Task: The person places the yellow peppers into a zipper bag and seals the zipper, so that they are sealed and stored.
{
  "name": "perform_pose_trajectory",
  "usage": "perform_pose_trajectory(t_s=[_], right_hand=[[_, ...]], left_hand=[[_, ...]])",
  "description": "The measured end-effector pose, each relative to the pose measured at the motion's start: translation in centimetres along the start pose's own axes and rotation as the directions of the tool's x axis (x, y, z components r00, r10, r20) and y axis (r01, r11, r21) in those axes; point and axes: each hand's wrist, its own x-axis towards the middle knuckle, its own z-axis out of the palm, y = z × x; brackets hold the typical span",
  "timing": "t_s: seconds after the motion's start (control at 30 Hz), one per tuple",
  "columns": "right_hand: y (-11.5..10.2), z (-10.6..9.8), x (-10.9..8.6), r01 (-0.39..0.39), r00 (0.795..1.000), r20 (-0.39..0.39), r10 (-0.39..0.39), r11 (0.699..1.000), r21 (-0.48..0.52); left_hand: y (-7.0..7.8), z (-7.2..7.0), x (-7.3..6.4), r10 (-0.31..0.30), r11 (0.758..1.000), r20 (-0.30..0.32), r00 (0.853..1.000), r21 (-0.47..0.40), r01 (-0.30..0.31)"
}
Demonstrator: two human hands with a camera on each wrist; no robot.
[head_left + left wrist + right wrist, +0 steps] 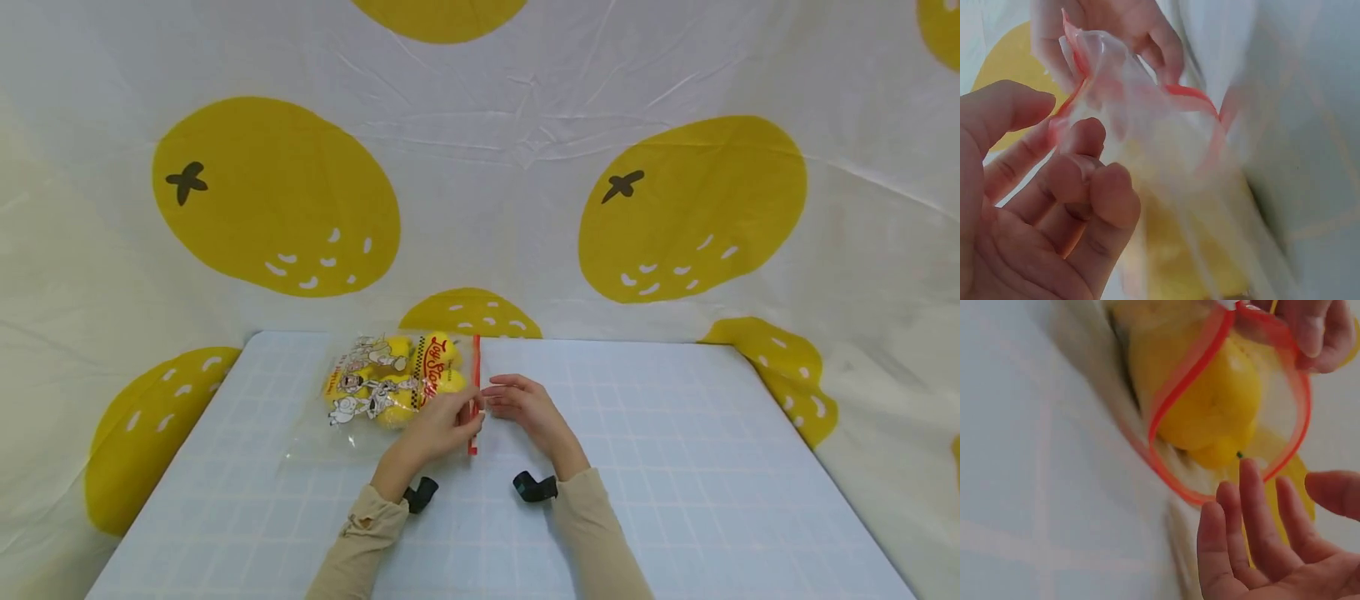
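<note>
A clear zip bag (307, 433) with a red zip edge and printed cartoon figures lies on the table, holding several yellow, lemon-like fruits (1210, 394). Its mouth gapes in the right wrist view. My left hand (442, 421) is at the red edge (1191, 94), its thumb and fingertips closing on the rim at one side of the mouth. Facing it from the right, my right hand (528, 408) has its fingers extended, with nothing in the palm. In the right wrist view, the right fingertips (1250, 469) overlap the lower rim of the mouth.
Black wrist-worn pieces (534, 487) stick out by both sleeves. A pale blue checked cloth covers the table (675, 467). Behind it hangs a white curtain (480, 208) printed with big yellow fruits, which closes off the back and sides.
</note>
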Motion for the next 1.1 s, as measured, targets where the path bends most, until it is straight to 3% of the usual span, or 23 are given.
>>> perform_pose_trajectory(t_s=[0.13, 0.27, 0.4, 0.57, 0.63, 0.73, 0.87, 1.0, 1.1], right_hand=[[-2.1, 0.1, -1.0, 0.000, 0.998, -0.064, -0.008, 0.992, -0.129], [-3.6, 0.4, -3.1, -0.009, 1.000, -0.027, 0.001, 0.954, -0.301], [-3.5, 0.9, -4.9, -0.018, 0.997, 0.063, 0.047, 0.915, -0.403], [-1.4, 2.1, -6.1, -0.057, 0.976, 0.173, 0.132, 0.923, -0.380], [-0.7, 2.6, -6.1, -0.086, 0.971, 0.183, 0.156, 0.934, -0.346], [-0.3, 3.2, -5.7, -0.119, 0.967, 0.182, 0.181, 0.944, -0.307], [-0.2, 3.4, -5.0, -0.130, 0.968, 0.168, 0.185, 0.947, -0.293], [-0.1, 3.2, -4.6, -0.181, 0.963, 0.142, 0.227, 0.942, -0.281], [-0.1, 3.0, -4.4, -0.237, 0.952, 0.129, 0.279, 0.934, -0.268]], left_hand=[[0.2, -0.8, -0.7, -0.012, 0.998, 0.017, 1.000, -0.065, 0.013], [0.1, -1.3, -2.4, -0.049, 0.982, 0.068, 0.997, -0.182, 0.060], [0.0, -1.5, -5.0, -0.122, 0.910, 0.196, 0.973, -0.369, 0.188], [0.1, -1.2, -7.6, -0.238, 0.744, 0.366, 0.900, -0.526, 0.411], [0.4, -1.0, -8.0, -0.275, 0.676, 0.413, 0.868, -0.559, 0.480], [0.9, -0.6, -7.9, -0.311, 0.573, 0.450, 0.837, -0.614, 0.543], [1.1, 0.4, -7.4, -0.361, 0.397, 0.453, 0.815, -0.717, 0.574], [1.4, 1.8, -6.6, -0.448, 0.237, 0.424, 0.787, -0.793, 0.562], [1.9, 3.0, -6.0, -0.545, 0.172, 0.361, 0.757, -0.835, 0.522]])
